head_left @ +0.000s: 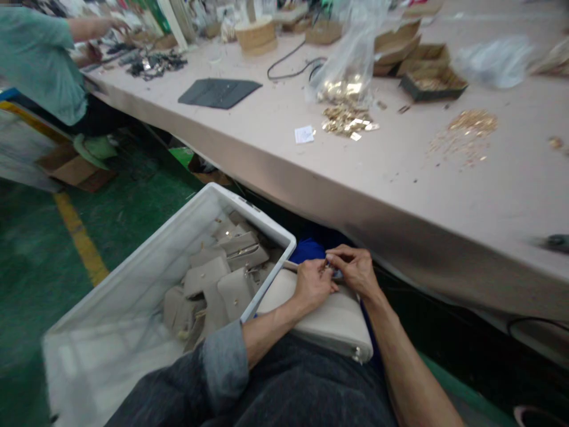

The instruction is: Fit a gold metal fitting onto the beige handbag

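A cream leather bag piece lies across my lap, below the table edge. Both hands meet at its upper end. My left hand is closed, its fingers pinching something small at the bag's top. My right hand is closed too, thumb and fingers pinched on a small item I cannot make out, right against my left fingertips. A blue cloth shows just behind the hands.
A white plastic bin with several grey leather pieces stands at my left knee. The long pink table carries piles of gold metal parts, a clear bag and a dark mat. Another person's teal sleeve works at far left.
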The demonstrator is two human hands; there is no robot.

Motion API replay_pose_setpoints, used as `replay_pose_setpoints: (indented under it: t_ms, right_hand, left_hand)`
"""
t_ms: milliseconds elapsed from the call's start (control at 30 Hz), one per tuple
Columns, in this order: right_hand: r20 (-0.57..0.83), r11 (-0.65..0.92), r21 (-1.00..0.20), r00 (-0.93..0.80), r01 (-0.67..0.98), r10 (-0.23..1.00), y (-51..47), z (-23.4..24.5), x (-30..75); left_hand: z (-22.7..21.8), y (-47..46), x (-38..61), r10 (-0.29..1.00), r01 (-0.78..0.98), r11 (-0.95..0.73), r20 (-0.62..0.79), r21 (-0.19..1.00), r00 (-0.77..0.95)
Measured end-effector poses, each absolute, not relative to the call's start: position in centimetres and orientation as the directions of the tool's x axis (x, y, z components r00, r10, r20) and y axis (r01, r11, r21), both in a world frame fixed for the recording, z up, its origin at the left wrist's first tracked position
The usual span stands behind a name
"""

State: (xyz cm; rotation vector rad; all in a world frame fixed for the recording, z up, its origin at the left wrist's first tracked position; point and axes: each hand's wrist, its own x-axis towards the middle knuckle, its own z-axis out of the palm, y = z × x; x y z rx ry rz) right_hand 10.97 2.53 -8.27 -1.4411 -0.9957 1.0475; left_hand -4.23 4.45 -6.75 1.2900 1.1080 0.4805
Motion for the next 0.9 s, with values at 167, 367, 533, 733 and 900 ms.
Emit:
replay_pose_setpoints:
  t_ms: [167, 367, 533, 733, 900]
  right_hand:
    - [-0.100, -0.095, -0.995, 0.221, -0.035, 0.970, 2.9, -7.8, 10.8]
    - [-0.125, -0.107, -0.991, 0.263, -0.083, 0.957, 3.7, -7.8, 10.4]
    - [-0.230, -0.194, -0.970, 0.288, -0.149, 0.929, 3.5, -8.9, 10.2]
    - [-0.202, -0.245, -0.968, 0.400, 0.057, 0.894, 2.8, -7.0, 10.4]
    - [0.145, -0.145, -0.906, 0.614, 0.397, 0.776, -0.6, 1.0, 14.9]
  left_hand:
    - [-8.7, 5.0, -4.3, 0.793, 0.037, 0.476, -0.447, 0.879, 0.413]
    - [-11.0, 5.8, -3.6, 0.809, 0.033, 0.500, -0.480, 0.865, 0.338]
    - [-11.2, 5.7, -3.4, 0.796, 0.122, 0.484, -0.494, 0.866, 0.350]
    - [-11.1, 6.2, -3.1, 0.782, 0.139, 0.492, -0.507, 0.859, 0.364]
    - [-9.8, 5.9, -3.6, 0.802, 0.081, 0.475, -0.469, 0.876, 0.369]
